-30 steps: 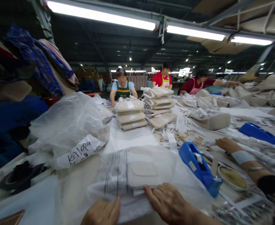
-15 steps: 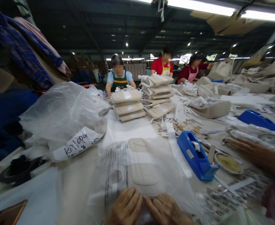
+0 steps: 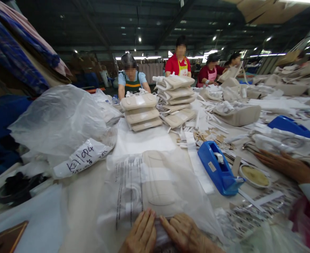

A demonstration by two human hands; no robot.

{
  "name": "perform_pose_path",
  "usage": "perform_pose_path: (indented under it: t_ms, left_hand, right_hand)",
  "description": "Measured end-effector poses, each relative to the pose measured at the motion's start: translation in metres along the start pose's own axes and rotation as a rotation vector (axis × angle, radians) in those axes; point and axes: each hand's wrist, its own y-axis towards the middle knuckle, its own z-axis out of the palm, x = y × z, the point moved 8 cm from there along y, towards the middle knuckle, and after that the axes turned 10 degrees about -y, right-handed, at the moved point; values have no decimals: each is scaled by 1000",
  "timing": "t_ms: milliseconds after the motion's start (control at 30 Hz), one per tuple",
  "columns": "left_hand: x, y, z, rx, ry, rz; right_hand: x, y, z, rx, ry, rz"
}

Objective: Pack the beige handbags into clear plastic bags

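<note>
A clear plastic bag (image 3: pixel 194 196) with printed lines lies flat in front of me. Inside it show a beige padded piece (image 3: pixel 157 175) with a white band round it, and a pale ring-shaped item (image 3: pixel 131 193). My left hand (image 3: pixel 142 232) rests on the bag's near part, fingers straight and flat. Beside it my right hand (image 3: pixel 183 232) has its fingers bent over the plastic at the near end of the beige piece; its fingertips are partly hidden. The two hands are close together, with bunched plastic between them.
Right of the bag stand a blue tape dispenser (image 3: pixel 218 172) and a round dish (image 3: pixel 255 175). A co-worker's hand (image 3: pixel 286 165) reaches in at the right. Beige stacks (image 3: pixel 141 112) rise ahead. A crumpled plastic bag (image 3: pixel 62 123) and a phone (image 3: pixel 7 239) lie left.
My left hand's fingers have straightened from a curled grip and now lie flat on the bag. The right hand stays nearly in place. The co-worker's hand at the right has shifted slightly.
</note>
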Motion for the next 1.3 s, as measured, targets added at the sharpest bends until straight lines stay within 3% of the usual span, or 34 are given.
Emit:
perform_pose_path:
  t_ms: [133, 267, 433, 633, 867, 967, 1133, 1200, 1300]
  left_hand:
    - [5, -7, -3, -59, -182, -91]
    - [8, -12, 4, 53, -255, -188]
    - [2, -5, -1, -22, -180, -159]
    - [1, 18, -4, 83, -110, -81]
    - [1, 11, -1, 16, -81, -36]
    - [-4, 0, 8, 23, -52, -21]
    - [-7, -11, 11, -158, -41, -44]
    - [-7, -11, 10, -192, -50, -46]
    - [-6, -5, 12, -102, -39, -44]
  right_hand:
    - [-1, -3, 1, 13, 23, 22]
    - [-1, -3, 0, 18, 30, 30]
    - [-1, -3, 3, 5, 31, 17]
    - [-2, -7, 3, 36, 62, 66]
    - [-22, -19, -22, 186, 50, 128]
    - [-43, -42, -26, 232, -12, 174]
    - [-82, -90, -31, 287, -120, 359]
    - [-87, -90, -42, 330, -82, 382]
    - [-78, -63, -67, 342, 9, 350]
